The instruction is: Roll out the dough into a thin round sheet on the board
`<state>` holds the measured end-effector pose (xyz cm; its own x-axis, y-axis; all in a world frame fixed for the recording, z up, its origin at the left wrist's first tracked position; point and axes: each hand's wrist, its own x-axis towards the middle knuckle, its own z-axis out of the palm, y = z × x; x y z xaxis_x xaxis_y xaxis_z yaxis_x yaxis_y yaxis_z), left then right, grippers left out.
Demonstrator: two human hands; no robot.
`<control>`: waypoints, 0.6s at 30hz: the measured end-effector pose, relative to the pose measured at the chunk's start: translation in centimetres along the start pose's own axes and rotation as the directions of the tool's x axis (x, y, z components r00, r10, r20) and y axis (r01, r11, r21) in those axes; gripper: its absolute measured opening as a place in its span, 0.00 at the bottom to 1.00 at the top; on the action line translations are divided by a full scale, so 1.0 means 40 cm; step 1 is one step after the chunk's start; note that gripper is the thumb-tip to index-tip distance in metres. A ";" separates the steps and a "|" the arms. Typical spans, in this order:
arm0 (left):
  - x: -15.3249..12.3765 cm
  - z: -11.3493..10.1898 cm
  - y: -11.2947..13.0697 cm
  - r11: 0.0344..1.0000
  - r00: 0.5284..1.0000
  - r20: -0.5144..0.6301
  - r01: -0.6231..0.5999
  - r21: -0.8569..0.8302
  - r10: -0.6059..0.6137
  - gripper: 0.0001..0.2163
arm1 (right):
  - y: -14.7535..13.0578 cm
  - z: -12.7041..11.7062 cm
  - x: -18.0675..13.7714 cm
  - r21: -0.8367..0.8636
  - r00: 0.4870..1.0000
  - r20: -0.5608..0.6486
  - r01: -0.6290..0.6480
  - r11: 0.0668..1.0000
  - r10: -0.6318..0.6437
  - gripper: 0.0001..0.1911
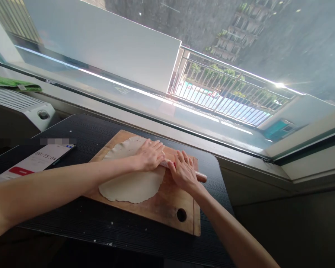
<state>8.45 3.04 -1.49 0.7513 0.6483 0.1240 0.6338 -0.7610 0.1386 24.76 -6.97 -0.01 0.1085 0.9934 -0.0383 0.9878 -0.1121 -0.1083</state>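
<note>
A thin, wide sheet of dough with an uneven edge lies on a wooden cutting board. Across the board runs a rolling pin, its wooden right end showing beyond my right hand. My left hand rests palm down over the dough and the pin's left part, fingers extended; that end of the pin is hidden beneath it. Flat on the pin lies my right hand, with its fingers stretched out and apart. Between the two hands a pale stretch with red marks shows.
A phone with a running timer lies left on the dark table, partly behind my left forearm. White crumbs dot the table's front. A radiator stands at left, with a green cloth above. The window sill borders the back.
</note>
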 end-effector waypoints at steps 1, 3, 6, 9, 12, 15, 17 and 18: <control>-0.014 0.007 -0.001 1.000 0.999 -0.028 -0.029 0.003 0.029 0.25 | 0.001 0.004 -0.015 -0.007 1.000 -0.005 0.029 1.000 -0.030 0.32; -0.002 0.015 -0.008 1.000 0.998 -0.059 -0.027 -0.007 0.026 0.25 | 0.005 0.002 -0.007 -0.016 1.000 -0.019 0.020 1.000 -0.021 0.31; 0.094 0.004 -0.023 0.991 0.991 -0.056 0.117 -0.065 -0.120 0.22 | 0.014 -0.016 0.083 0.022 0.993 -0.017 -0.116 0.993 0.116 0.30; 0.185 -0.023 -0.022 0.970 0.966 -0.115 0.223 -0.095 -0.233 0.20 | 0.028 -0.033 0.180 0.095 0.965 -0.010 -0.260 0.961 0.262 0.32; 0.187 -0.047 -0.011 0.968 0.949 -0.202 0.223 -0.114 -0.243 0.18 | 0.042 -0.034 0.215 0.149 0.942 -0.074 -0.313 0.938 0.327 0.30; 0.115 -0.061 -0.012 0.965 0.910 -0.334 0.198 -0.175 -0.247 0.16 | 0.055 -0.033 0.193 0.223 0.945 -0.180 -0.230 0.947 0.272 0.25; 0.053 -0.071 -0.028 0.951 0.872 -0.396 0.212 -0.225 -0.288 0.15 | 0.060 -0.038 0.160 0.280 0.966 -0.206 -0.097 0.955 0.159 0.22; 0.023 -0.076 -0.041 0.942 0.860 -0.400 0.234 -0.241 -0.316 0.15 | 0.060 -0.043 0.141 0.291 0.978 -0.196 -0.016 0.957 0.076 0.20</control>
<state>7.51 4.96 1.40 0.3721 0.8086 0.4558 0.7287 -0.5586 0.3961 27.92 -1.59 1.21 0.2030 0.9678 0.1490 0.9106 -0.1307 -0.3921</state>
